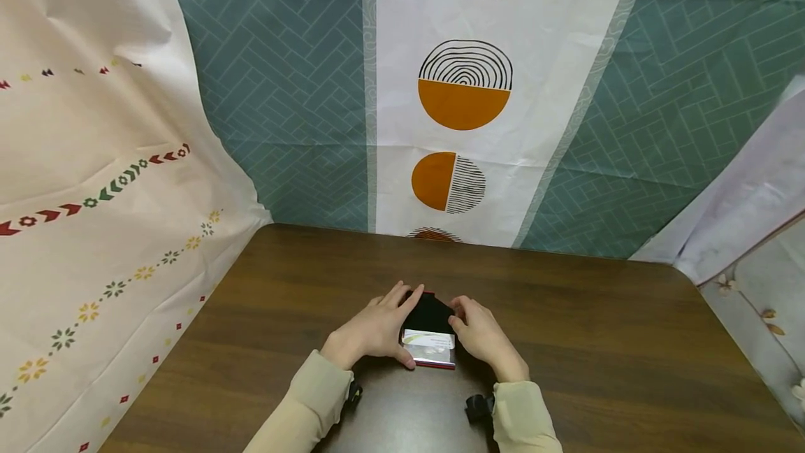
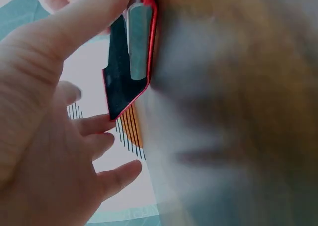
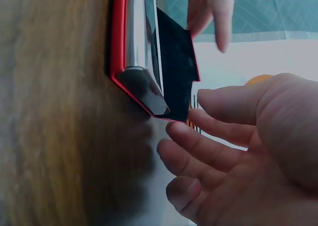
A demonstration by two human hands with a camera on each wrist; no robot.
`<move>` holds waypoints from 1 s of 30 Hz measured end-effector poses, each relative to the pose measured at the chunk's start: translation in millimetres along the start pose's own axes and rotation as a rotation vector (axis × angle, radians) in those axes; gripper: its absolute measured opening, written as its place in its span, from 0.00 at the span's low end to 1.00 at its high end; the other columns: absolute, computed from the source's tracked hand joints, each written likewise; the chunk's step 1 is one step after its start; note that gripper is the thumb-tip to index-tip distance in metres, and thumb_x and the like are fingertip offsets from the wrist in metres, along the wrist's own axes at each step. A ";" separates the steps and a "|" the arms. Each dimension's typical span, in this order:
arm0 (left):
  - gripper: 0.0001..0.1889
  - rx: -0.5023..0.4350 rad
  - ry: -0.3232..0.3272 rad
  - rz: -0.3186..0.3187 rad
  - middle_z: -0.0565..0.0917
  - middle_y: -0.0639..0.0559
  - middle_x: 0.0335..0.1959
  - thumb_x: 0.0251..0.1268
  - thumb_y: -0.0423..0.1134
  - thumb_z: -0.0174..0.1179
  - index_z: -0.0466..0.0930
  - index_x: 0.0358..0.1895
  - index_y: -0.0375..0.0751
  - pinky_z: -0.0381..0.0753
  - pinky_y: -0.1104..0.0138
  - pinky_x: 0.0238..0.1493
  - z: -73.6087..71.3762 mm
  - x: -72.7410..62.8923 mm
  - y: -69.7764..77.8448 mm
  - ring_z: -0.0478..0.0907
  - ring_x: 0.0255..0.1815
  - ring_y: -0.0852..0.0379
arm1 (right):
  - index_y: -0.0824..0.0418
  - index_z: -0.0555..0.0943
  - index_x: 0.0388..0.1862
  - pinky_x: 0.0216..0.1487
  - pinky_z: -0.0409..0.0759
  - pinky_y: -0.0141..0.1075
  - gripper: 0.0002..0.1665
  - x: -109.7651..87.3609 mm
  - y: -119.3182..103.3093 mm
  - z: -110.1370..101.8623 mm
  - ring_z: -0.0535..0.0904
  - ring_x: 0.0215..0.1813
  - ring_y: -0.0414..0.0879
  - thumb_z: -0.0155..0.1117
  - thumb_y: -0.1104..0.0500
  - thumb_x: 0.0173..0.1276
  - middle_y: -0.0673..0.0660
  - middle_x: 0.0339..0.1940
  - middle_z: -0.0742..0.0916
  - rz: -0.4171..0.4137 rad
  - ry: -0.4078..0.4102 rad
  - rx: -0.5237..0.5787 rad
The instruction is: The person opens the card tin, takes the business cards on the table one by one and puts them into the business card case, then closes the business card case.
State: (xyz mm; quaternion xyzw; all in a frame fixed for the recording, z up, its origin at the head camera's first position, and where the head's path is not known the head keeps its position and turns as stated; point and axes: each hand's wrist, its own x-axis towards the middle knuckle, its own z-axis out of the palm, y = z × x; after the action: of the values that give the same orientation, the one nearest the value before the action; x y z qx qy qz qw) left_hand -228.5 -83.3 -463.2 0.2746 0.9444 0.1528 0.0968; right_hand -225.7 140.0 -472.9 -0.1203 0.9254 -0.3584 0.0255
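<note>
A card case (image 1: 428, 313) with a red outside and black lining stands with its lid raised on the table between my hands. A white card (image 1: 429, 339) lies in its near part, behind a shiny metal frame (image 3: 136, 32). My left hand (image 1: 374, 331) holds the case from the left, thumb at the near corner and a finger reaching the lid (image 2: 119, 94). Its other fingers are spread. At the right edge of the lid is my right hand (image 1: 481, 334), fingers loosely bent, fingertips touching or very near the lid's corner; its thumb looks apart from it.
The brown wooden table (image 1: 597, 341) extends around both hands. Behind it hangs a green and white patterned cloth (image 1: 302, 89). A cream cloth (image 1: 94, 264) runs along the left, and a pale cloth (image 1: 755, 180) along the right. Both wrists wear dark straps.
</note>
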 end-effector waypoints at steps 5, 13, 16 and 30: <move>0.68 0.037 0.079 0.029 0.51 0.40 0.77 0.39 0.62 0.77 0.38 0.80 0.47 0.60 0.48 0.69 3.3 -5.6 2.7 0.46 0.78 0.47 | 0.64 0.79 0.55 0.46 0.79 0.46 0.15 -4.8 -0.6 -2.6 0.76 0.41 0.47 0.60 0.63 0.71 0.54 0.40 0.82 -0.014 0.012 0.003; 0.69 0.060 0.160 0.053 0.58 0.42 0.73 0.40 0.61 0.77 0.37 0.80 0.46 0.67 0.51 0.65 7.9 -14.6 7.4 0.62 0.70 0.48 | 0.60 0.81 0.47 0.41 0.77 0.41 0.07 -9.0 2.3 -7.1 0.74 0.36 0.44 0.59 0.63 0.72 0.50 0.35 0.81 -0.034 0.006 0.054; 0.68 0.090 0.196 0.079 0.61 0.43 0.70 0.40 0.60 0.77 0.39 0.80 0.46 0.69 0.53 0.64 8.9 -15.5 9.6 0.65 0.67 0.49 | 0.58 0.81 0.44 0.41 0.77 0.41 0.05 -10.1 3.6 -8.9 0.75 0.36 0.43 0.60 0.62 0.72 0.48 0.35 0.81 -0.038 0.006 0.062; 0.48 0.188 0.224 0.152 0.71 0.50 0.52 0.48 0.55 0.76 0.65 0.73 0.44 0.75 0.61 0.50 8.7 -21.7 15.7 0.72 0.48 0.56 | 0.54 0.85 0.38 0.42 0.77 0.41 0.06 -16.6 2.9 -9.1 0.76 0.38 0.41 0.61 0.59 0.72 0.46 0.35 0.82 -0.120 -0.011 0.004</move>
State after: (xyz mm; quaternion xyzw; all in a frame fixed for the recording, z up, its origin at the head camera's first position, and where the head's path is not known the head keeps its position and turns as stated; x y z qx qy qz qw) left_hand -200.5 -80.5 -463.8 0.3343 0.9359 0.1002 -0.0470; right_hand -211.5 152.1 -468.7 -0.1777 0.9156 -0.3606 0.0094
